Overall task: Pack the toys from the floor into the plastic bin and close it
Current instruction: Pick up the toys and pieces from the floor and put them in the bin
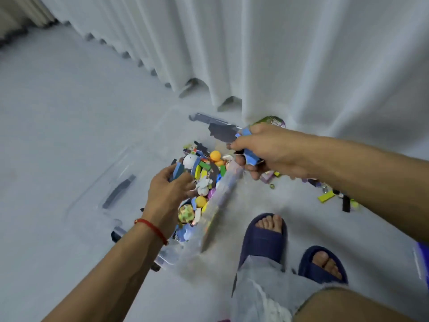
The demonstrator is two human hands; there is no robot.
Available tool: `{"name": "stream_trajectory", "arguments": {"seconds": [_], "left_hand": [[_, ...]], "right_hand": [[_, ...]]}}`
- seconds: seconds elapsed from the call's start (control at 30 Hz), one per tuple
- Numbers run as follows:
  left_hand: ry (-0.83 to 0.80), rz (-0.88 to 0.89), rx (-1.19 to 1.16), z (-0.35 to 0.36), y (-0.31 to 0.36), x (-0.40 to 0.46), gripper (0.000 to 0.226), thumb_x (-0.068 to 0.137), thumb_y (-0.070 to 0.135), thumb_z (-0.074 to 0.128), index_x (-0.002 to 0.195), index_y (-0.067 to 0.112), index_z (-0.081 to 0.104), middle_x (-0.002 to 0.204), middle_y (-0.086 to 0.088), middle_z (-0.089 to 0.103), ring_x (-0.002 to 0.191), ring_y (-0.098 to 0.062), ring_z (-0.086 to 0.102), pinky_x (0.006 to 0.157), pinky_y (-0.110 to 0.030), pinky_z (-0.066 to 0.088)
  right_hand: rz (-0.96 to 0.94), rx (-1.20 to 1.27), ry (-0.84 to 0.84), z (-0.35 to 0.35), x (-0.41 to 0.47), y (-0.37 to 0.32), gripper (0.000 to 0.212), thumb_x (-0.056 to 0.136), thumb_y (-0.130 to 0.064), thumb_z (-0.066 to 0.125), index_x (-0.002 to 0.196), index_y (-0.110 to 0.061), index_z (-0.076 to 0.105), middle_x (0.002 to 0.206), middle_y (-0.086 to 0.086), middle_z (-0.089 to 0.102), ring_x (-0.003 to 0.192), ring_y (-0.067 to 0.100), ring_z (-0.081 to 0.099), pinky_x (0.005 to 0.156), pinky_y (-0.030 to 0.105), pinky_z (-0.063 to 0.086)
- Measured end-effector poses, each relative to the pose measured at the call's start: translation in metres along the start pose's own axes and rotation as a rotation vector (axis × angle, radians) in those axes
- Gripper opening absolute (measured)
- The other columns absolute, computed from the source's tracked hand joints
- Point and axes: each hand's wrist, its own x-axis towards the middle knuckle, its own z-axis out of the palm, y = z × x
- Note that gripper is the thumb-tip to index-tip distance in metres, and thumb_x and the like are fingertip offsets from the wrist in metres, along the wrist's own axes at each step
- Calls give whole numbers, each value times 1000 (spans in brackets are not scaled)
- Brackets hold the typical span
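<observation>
Clear plastic bin (222,194): on the floor (58,135), open, between the two hands; its near wall runs just below the right hand.
Bin contents: mixed toys (204,173), among them orange, yellow and white balls, coloured blocks, blue foam pieces.
Left hand (168,194): over the bin's toys, fingers curled round a blue piece (178,170); red cord on the wrist.
Right hand (267,152): above the bin's far end, fingers curled round blue foam pieces (251,156).
Lid (111,182): clear, with a dark latch, flat on the floor left of the left hand.
Loose toys (327,195): scattered on the floor under and beyond the right forearm, blurred.
Curtain (278,54): white, hanging behind the right hand.
Slippers (260,240): dark blue, on both feet, below the right hand.
</observation>
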Motion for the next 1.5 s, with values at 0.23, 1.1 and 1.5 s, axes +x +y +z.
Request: {"name": "stream_trajectory", "arguments": {"seconds": [0.23,1.1,1.5], "left_hand": [[75,6,44,-59,-2,-10,52,94,11,56,143,6,42,137,-8,51,109,-24,63,102,-46,50],[-476,604,1142,202,-185,90,39,85,8,60,122,18,65,126,-8,62,106,-29,61,89,-36,49],[-428,863,1361,220,-233,123,14,86,-5,61,99,0,65,94,-19,58,81,-35,55,69,-44,52]], "right_hand": [[123,393,-94,52,13,-25,48,102,-27,52,143,-5,39,154,28,29,141,42,37,106,48,48],[384,-511,832,-167,-8,366,95,85,-31,77,157,-19,15,161,12,13,143,36,30,112,45,34],[119,-929,1087,-174,27,421,54,95,-37,57,144,-20,43,144,8,44,120,35,42,93,49,44]]}}
